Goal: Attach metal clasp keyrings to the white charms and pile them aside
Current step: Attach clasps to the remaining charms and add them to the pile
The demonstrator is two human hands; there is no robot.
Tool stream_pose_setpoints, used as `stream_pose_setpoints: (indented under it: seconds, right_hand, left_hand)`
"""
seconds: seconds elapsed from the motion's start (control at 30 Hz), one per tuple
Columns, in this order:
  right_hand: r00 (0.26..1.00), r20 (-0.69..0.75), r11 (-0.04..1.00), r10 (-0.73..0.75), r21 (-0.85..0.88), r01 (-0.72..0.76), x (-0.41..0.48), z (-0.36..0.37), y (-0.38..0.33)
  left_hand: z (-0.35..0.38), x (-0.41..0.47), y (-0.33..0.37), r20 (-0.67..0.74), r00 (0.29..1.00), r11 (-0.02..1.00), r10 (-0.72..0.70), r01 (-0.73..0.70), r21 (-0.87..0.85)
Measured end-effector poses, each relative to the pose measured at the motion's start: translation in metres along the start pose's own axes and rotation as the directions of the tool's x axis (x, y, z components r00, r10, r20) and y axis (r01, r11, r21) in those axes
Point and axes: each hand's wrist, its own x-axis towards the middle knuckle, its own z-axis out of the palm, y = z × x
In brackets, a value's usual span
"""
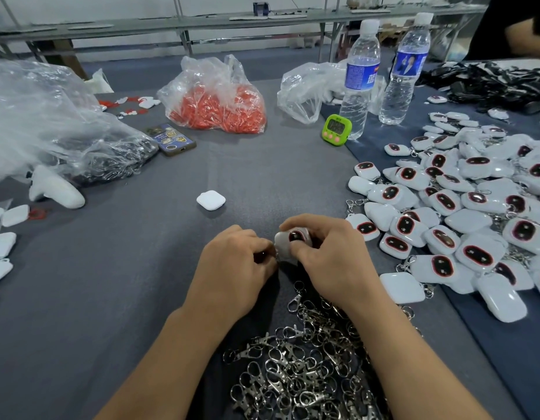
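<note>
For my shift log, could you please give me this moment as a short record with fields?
right hand: grips a charm, dark face showing
left hand: fingers curled at charm's edge; what they pinch is hidden
clasps: loose heap between the forearms
pile: charms with clasps, right of the hands
table: grey cloth
timer: green, beside two bottles
</note>
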Motion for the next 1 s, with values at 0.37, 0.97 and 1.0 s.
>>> stream_pose_setpoints:
  seconds: [0.37, 0.97, 1.0]
  right_hand:
    - [0.998, 0.034, 0.993, -0.051, -0.101, 0.054, -0.002, -0.003, -0.005]
    - [0.898, 0.314, 0.629, 0.309, 0.641, -0.44, 0.006, -0.021, -0.009]
    - [0.892, 0.337, 0.607, 0.302, 0.654, -0.452, 0.005, -0.022, -0.01]
  left_hand:
    - [0.003, -0.004, 0.0, -0.093, 0.993, 0.99, 0.078, -0.066, 0.122]
    - [-0.006, 0.006, 0.003, 0.136, 0.953, 0.661, -0.272, 0.287, -0.694]
    - [-0.006, 0.006, 0.004, 0.163, 0.949, 0.603, -0.271, 0.299, -0.739]
